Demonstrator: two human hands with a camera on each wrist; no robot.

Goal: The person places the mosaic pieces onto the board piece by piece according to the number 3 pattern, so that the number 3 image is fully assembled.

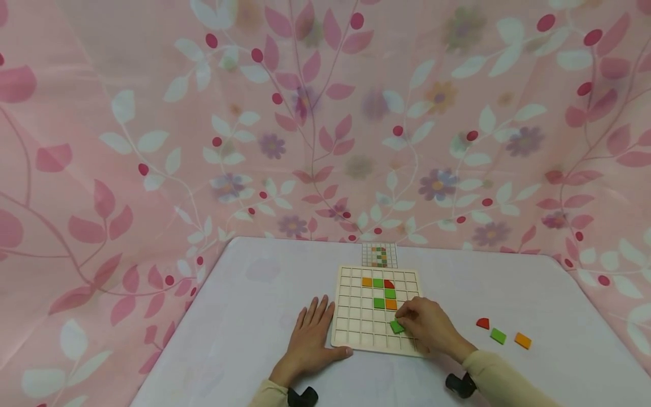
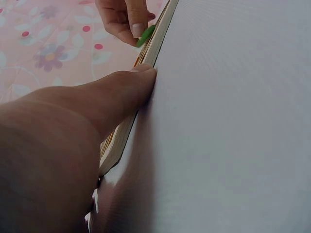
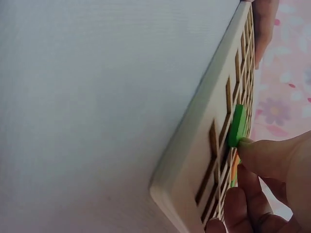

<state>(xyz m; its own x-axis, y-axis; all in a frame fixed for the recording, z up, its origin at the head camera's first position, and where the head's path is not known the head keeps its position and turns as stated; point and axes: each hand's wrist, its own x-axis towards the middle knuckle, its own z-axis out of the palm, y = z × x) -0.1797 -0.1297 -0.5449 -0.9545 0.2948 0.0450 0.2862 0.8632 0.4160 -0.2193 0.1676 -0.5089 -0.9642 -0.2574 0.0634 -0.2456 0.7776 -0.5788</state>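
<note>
A wooden grid board (image 1: 351, 325) lies on the table with several square tiles set in its cells, among them an orange tile (image 1: 367, 282), a green tile (image 1: 378, 283) and a red rounded tile (image 1: 389, 284). Above the lower right cells my right hand (image 1: 429, 325) pinches a green square tile (image 1: 396, 327), which sits tilted between thumb and fingers in the right wrist view. My left hand (image 1: 312, 339) lies with straight fingers along the board's left side, its thumb (image 2: 131, 85) touching the near edge.
To the right lie a loose red rounded tile (image 1: 483, 323), a green tile (image 1: 498, 336) and an orange tile (image 1: 523, 340). A pattern card (image 1: 367, 255) with small coloured squares stands behind the board. Flowered pink cloth (image 1: 315, 141) hangs behind the white table (image 1: 244, 311).
</note>
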